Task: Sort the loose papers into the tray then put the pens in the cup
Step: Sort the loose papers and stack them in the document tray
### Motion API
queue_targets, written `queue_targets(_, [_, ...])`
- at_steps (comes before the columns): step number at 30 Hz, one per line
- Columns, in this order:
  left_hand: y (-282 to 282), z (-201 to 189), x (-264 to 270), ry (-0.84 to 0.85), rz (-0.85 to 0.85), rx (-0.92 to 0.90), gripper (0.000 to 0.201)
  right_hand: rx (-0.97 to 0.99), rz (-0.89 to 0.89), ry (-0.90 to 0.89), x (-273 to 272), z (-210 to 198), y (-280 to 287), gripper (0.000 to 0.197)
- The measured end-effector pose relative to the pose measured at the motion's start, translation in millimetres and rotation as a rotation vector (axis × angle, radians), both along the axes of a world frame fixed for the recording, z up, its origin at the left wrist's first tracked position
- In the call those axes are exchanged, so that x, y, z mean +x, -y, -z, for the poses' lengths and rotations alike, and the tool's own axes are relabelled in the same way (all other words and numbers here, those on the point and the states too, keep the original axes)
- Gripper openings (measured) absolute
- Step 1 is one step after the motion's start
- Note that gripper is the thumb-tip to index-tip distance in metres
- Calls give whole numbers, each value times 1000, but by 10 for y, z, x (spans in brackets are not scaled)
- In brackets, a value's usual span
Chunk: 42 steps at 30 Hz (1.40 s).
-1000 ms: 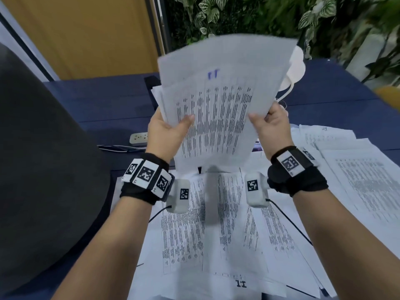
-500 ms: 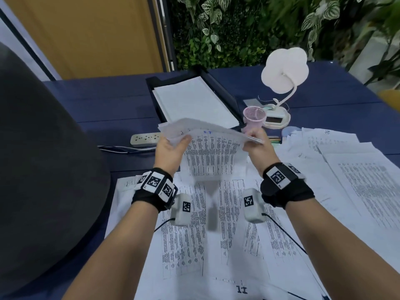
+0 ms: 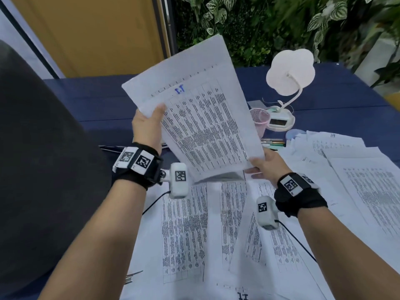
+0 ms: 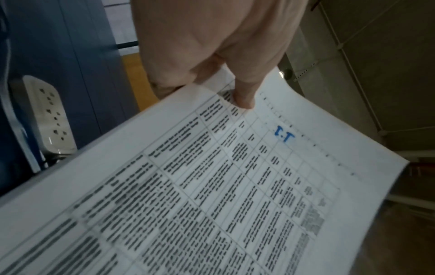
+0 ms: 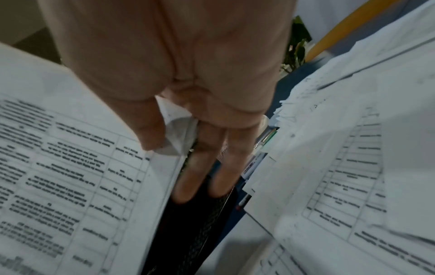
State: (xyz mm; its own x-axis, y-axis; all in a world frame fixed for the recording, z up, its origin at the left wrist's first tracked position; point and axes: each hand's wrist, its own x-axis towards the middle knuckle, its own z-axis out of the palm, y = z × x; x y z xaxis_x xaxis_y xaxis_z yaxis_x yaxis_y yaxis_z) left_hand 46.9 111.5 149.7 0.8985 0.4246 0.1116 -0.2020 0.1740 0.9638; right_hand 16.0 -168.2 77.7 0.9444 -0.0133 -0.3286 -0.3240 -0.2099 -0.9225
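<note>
I hold a sheaf of printed papers (image 3: 203, 131) up off the table, tilted, with blue writing near its top. My left hand (image 3: 152, 120) pinches its upper left corner, thumb on the printed side (image 4: 244, 100). My right hand (image 3: 259, 167) pinches the lower right corner, thumb on top and fingers underneath (image 5: 188, 182). More loose papers (image 3: 201, 234) cover the table below my wrists, and another pile (image 3: 357, 182) lies to the right. A pink mesh cup (image 3: 260, 120) stands behind the sheaf, with pens (image 3: 273, 143) lying next to it. The sheaf hides the tray in the head view; a black mesh edge (image 5: 195, 232) shows under my right fingers.
A white lamp (image 3: 290, 74) on its base stands right of the cup. A power strip (image 4: 50, 115) lies on the blue table (image 3: 97, 100) at the left. A large dark grey shape (image 3: 43, 169) fills the left side. Plants line the back.
Half a second ago the sheaf lay low and nearly flat before the tray. Now it is raised and turned, my left hand high and my right hand low, and it hides the tray.
</note>
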Motion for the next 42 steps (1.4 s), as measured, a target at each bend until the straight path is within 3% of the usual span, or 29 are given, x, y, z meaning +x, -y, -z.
queue_targets(2, [-24,16,83,-70,-16,43,43,53,24,13,30,24,-39,21])
queue_targets(5, [-10,66,181,-242,-3,171,79,70,71,54,148,34,-82,24])
queue_targets(7, [4,152,201,-328,28,342,88,65,82,59,253,20,-109,26])
queue_targets(11, [-11,329,195,-301,143,581,74,66,132,52,534,-90,-235,26])
queue_targets(15, [-28,460,244,-326,225,1311,48,161,188,18,874,-203,-388,20])
queue_targets(16, [-23,467,269,-360,238,1419,47,161,192,12,944,-225,-417,18])
queue_targets(21, [-9,483,319,-455,311,1663,69,24,198,-5,1217,-239,-525,19])
queue_targets(24, [-21,530,333,-439,299,1854,60,-207,119,31,1343,-210,-561,13])
queue_targets(25, [-16,542,330,-425,293,1887,56,-305,98,55,1372,-188,-559,19])
queue_targets(28, [-2,605,326,-411,295,1910,51,-487,83,133,1412,-139,-543,41])
queue_targets(31, [-3,642,306,-405,311,1864,49,-800,-58,124,1385,-190,-538,41])
queue_targets(33, [-20,695,256,-323,279,1729,47,-903,-43,141,1328,-213,-525,42])
queue_targets(37, [-99,892,21,-198,76,1270,58,-707,138,228,1115,-74,-478,49])
queue_targets(39, [-182,1040,-102,-266,6,1132,58,-621,171,234,983,71,-457,41])
queue_targets(42, [-320,1323,-247,-460,51,1082,57,-540,157,174,757,307,-469,34])
